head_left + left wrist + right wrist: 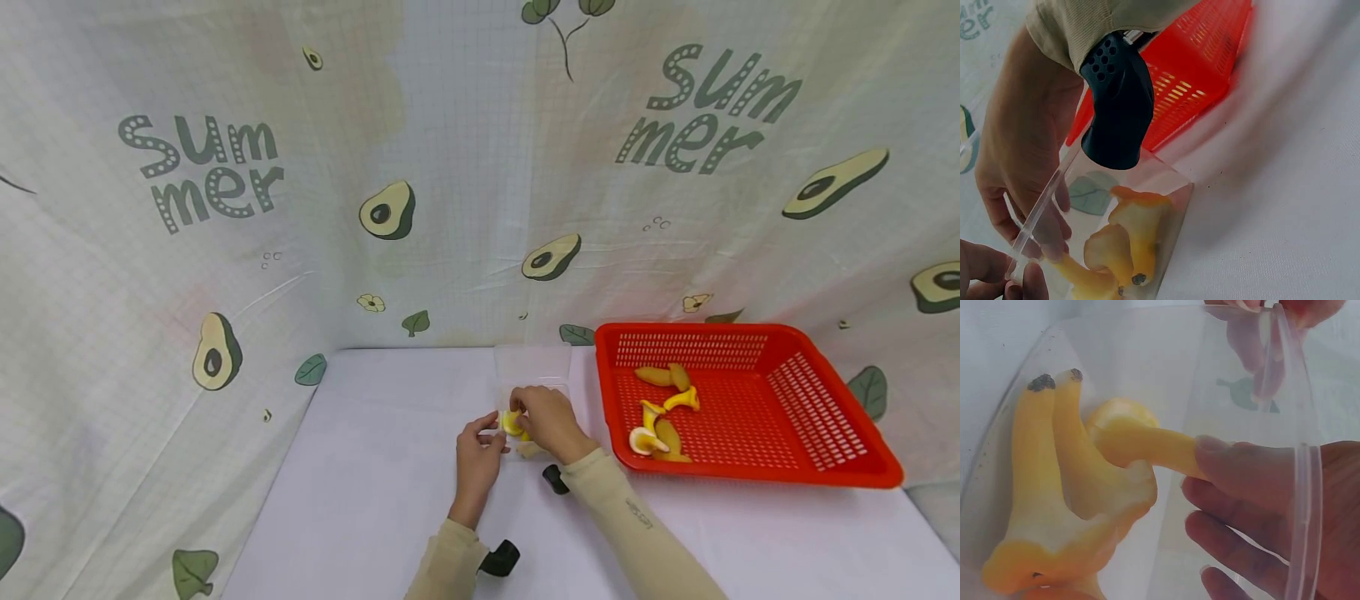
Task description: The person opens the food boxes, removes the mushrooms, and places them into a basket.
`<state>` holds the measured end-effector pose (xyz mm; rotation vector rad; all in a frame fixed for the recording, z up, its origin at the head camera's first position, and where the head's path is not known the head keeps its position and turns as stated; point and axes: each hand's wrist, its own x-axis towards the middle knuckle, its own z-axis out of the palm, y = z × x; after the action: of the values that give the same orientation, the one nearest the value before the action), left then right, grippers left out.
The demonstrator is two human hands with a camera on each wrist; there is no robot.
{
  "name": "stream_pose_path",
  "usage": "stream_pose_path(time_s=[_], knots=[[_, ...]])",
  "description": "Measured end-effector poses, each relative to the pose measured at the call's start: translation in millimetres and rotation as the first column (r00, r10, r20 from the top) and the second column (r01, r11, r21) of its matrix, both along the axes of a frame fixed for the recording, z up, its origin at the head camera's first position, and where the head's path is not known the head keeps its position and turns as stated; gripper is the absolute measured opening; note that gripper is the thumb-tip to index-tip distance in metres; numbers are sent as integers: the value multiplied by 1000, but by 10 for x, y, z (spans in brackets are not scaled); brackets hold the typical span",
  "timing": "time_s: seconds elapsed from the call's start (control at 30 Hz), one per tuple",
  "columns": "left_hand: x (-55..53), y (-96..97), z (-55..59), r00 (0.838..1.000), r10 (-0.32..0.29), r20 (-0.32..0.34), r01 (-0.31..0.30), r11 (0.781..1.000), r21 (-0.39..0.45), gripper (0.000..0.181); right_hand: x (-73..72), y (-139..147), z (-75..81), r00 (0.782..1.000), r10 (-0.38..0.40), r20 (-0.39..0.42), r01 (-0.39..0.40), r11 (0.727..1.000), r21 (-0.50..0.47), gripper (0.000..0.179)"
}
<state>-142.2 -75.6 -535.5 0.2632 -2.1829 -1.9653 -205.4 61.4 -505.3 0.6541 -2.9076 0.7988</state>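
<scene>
A clear plastic box [1307, 519] with a raised lid [532, 362] stands on the table. Inside it my right hand [553, 423] pinches the stem of a yellow mushroom [1169, 449] between thumb and fingers. Beside that one lie more yellow mushrooms [1034, 462] with dark stem ends, seen through the box wall in both wrist views. My left hand [478, 467] pinches the box's rim at the left, thumb and fingers on either side of the wall. In the head view the right hand covers much of the contents.
A red perforated basket [757, 472] stands to the right of the box. It holds yellow mushrooms [682, 399] and brownish elongated pieces [654, 377] at its left side. Black wrist devices [501, 558] sit at both sleeves. A printed curtain [465, 167] hangs behind the white table [360, 467].
</scene>
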Motion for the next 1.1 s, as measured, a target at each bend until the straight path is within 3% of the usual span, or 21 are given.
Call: stream_pose_path(time_s=[0.23, 0.47, 0.83, 1.1], knots=[[11, 13, -28, 997, 0, -76, -3, 999, -35, 36, 58, 25, 20, 999, -43, -29, 42, 999, -27, 18], [-11, 12, 2, 1000, 5, 23, -4, 999, -42, 37, 167, 149, 197, 995, -88, -42, 83, 991, -108, 16], [7, 34, 28, 1000, 15, 3, -14, 999, -42, 37, 399, 492, 445, 985, -149, -86, 127, 967, -222, 20], [-3, 24, 20, 999, 28, 44, -26, 999, -41, 36, 537, 824, 521, 965, -223, -141, 179, 946, -272, 27]])
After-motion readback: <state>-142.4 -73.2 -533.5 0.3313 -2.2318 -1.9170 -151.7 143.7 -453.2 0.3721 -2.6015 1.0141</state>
